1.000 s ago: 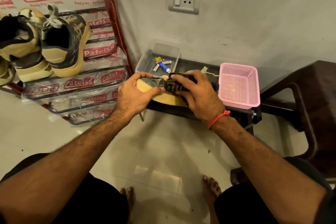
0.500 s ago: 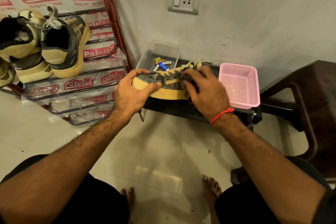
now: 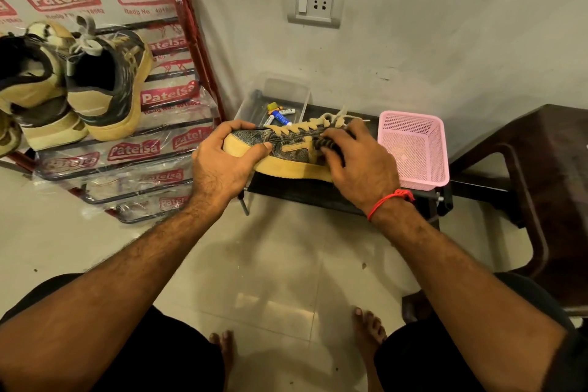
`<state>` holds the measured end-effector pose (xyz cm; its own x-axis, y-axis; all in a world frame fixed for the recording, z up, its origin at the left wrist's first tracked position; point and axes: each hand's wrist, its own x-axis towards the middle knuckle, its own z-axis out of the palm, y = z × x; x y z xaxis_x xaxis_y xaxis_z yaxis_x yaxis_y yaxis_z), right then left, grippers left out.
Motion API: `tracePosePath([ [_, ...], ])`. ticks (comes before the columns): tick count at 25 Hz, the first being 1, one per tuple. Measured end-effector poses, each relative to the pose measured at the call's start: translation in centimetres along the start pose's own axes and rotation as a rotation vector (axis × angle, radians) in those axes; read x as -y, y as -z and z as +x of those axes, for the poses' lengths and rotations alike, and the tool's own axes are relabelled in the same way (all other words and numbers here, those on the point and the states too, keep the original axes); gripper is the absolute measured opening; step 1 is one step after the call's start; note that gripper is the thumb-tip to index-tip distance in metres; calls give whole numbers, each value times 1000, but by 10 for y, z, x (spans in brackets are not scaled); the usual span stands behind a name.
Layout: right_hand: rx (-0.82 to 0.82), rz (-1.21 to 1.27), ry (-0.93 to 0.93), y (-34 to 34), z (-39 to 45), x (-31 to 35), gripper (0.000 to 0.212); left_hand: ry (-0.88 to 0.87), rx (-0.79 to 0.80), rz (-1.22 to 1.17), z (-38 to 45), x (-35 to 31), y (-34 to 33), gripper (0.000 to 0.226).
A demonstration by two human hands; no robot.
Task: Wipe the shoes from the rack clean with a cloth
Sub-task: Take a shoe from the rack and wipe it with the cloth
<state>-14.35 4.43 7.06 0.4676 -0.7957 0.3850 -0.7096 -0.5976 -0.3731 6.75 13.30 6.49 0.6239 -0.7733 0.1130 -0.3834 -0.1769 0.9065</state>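
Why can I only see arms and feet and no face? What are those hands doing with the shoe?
The camera sits on the person's head and looks down, so you see what they see: their own arms, knees and bare feet. That is why no face shows. There is only this one view.

The left hand grips the toe of a yellow-soled shoe to keep it steady on a low dark bench. The right hand presses a dark cloth against the shoe's side to wipe it.

Also on the bench are a pink basket and a clear box with small tubes inside. On the left, a rack holds more shoes, next to the wall.
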Motion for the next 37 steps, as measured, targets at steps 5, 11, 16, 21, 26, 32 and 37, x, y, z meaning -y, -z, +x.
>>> tracePosePath([
  [5,73,125,214,-9,-13,29,32,30,14,-12,-4,2,-5,28],
  [11,81,43,-210,12,7,-20,33,80,4,-70,8,5,0,30],
  [16,220,462,-336,31,17,-37,32,99,-40,-190,19,4,13,33],
  [21,566,514,-352,28,15,-34,55,67,-7,-181,21,8,18,35],
  [26,527,596,-457,16,13,-24,45,120,2,-243,22,6,22,25],
  [32,277,1003,-751,13,9,2,41,238,236,-446,24,11,13,109],
  [37,437,1080,-694,12,3,15,39,158,218,-384,15,9,6,103],
])
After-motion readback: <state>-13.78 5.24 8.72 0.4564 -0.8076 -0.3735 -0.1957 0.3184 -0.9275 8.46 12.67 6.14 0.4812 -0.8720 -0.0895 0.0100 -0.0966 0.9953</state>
